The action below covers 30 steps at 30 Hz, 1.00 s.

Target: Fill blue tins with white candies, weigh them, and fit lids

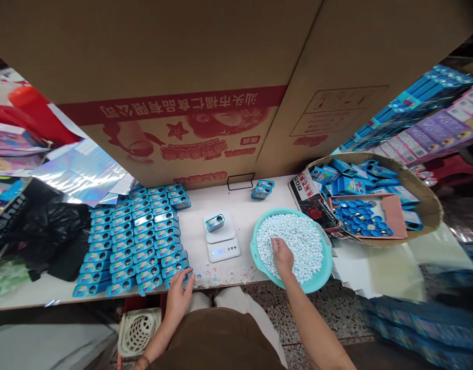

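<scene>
My right hand (283,259) is over the white candies (298,239) in a turquoise plastic basin (328,259). Its fingers are curled together, and whatever lies inside them is hidden. At the table's front edge my left hand (180,290) has its fingers apart, its tips by the nearest blue tin (174,269) of a large block of tins in columns. Between the hands stands a white digital scale (223,251) with its display lit. One small blue tin (215,222), a dark round hole in its top, sits on the scale's plate.
Behind the table rises a large cardboard box (205,61). Two blue tins (261,190) stand near it. On the right, a cut-down carton (433,205) holds blue packages and a pink tray of round blue lids (360,218). Black plastic bags (62,221) lie at left.
</scene>
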Each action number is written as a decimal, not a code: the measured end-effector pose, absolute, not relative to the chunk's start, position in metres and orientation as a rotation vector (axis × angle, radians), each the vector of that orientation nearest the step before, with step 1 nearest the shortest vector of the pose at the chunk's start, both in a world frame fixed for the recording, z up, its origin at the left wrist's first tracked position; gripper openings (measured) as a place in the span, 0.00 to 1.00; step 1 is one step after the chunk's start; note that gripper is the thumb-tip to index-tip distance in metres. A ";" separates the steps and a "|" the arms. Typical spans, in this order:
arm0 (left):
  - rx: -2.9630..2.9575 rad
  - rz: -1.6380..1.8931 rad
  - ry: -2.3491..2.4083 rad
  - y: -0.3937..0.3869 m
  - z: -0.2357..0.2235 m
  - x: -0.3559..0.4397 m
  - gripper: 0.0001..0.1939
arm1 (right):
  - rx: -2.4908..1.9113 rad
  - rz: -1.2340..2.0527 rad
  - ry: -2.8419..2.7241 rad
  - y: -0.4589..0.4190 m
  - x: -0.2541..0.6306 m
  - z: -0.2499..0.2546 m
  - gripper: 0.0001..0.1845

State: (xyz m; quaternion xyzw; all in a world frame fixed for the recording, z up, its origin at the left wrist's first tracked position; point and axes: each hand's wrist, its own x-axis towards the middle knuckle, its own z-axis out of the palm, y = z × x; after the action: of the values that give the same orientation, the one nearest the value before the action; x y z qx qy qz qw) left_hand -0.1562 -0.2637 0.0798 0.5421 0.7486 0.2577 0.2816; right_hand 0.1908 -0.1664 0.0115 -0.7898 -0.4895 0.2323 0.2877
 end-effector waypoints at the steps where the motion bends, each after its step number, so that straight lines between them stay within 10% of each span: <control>1: 1.452 0.691 2.006 -0.264 0.079 -0.157 0.19 | -2.118 0.624 -1.215 -0.164 0.191 0.015 0.26; 14: 1.421 0.700 2.005 -0.268 0.080 -0.158 0.20 | -1.183 1.571 0.110 -0.138 0.184 0.043 0.16; 30: 1.221 0.785 2.182 -0.300 0.069 -0.167 0.22 | -1.125 1.573 -0.092 -0.016 0.010 0.052 0.22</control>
State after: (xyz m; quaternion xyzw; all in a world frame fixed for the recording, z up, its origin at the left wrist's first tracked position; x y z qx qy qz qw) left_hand -0.1665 -0.2996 0.0690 0.4503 0.8045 0.2893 0.2574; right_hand 0.0100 -0.0159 0.0524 -0.4788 -0.0393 0.6692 0.5669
